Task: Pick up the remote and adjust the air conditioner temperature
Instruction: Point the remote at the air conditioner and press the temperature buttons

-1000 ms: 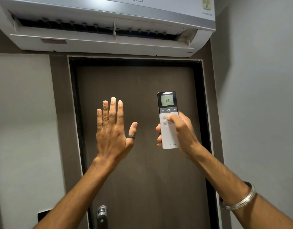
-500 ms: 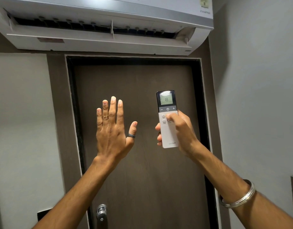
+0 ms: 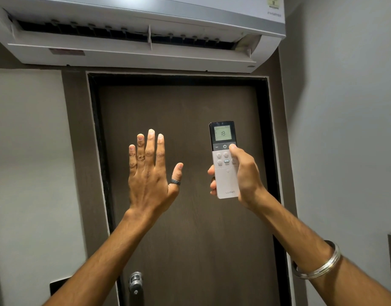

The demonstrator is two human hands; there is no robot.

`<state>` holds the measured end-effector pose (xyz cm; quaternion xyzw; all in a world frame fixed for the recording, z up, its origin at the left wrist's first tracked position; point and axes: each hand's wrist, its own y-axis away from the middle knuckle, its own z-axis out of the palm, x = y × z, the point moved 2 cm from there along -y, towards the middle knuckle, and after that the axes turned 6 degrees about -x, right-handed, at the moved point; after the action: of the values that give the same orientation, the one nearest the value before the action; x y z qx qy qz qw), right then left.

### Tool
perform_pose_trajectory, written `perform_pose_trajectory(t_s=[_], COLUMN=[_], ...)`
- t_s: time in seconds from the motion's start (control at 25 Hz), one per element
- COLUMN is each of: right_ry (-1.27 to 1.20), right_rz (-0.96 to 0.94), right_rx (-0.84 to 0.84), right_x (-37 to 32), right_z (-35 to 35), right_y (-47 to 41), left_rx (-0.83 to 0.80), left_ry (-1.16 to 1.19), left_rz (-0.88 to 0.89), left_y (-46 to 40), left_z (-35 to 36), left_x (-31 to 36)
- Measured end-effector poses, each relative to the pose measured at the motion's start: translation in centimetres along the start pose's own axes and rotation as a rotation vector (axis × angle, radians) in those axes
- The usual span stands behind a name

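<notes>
The right hand (image 3: 245, 175) is gripping the remote (image 3: 224, 160) upright in front of the dark brown door (image 3: 190, 228), with the fingers wrapping around the remote's back so that their tips are showing at its left edge. The thumb (image 3: 234, 149) is lying across the front of the remote and its tip is resting at the right end of the dark button strip, just below the screen (image 3: 222, 133), which is showing the number 18. The remote's lower part is white, carrying small round buttons and a brand mark near its bottom edge.

The left hand (image 3: 150, 173) is empty and spread wide, raised to the left of the remote and well apart from it, its back facing the camera and its fingers pointing upward. A dark ring (image 3: 175, 182) is sitting on its thumb. A metal bangle (image 3: 318, 263) is circling the right forearm, below and to the right of the remote.

Above the remote, the white air conditioner (image 3: 135, 54) is hanging on the wall over the door frame, its flap standing open and exposing the dark vent slot. A metal door handle (image 3: 135, 282) is showing below and to the left of the remote, at the bottom edge of the view.
</notes>
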<state>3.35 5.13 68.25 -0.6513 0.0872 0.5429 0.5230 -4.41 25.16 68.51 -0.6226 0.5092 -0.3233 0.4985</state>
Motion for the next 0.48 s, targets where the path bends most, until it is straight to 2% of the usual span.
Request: perform_pose_trajectory(t_s=[0.48], right_ry=[0.076], right_rz=[-0.058], right_rx=[0.069], right_x=[-0.30], right_z=[0.63], right_y=[0.57], left_rx=[0.003], left_ry=[-0.008], left_rz=[0.016], left_y=[0.29], left_z=[0.48], left_x=[-0.12])
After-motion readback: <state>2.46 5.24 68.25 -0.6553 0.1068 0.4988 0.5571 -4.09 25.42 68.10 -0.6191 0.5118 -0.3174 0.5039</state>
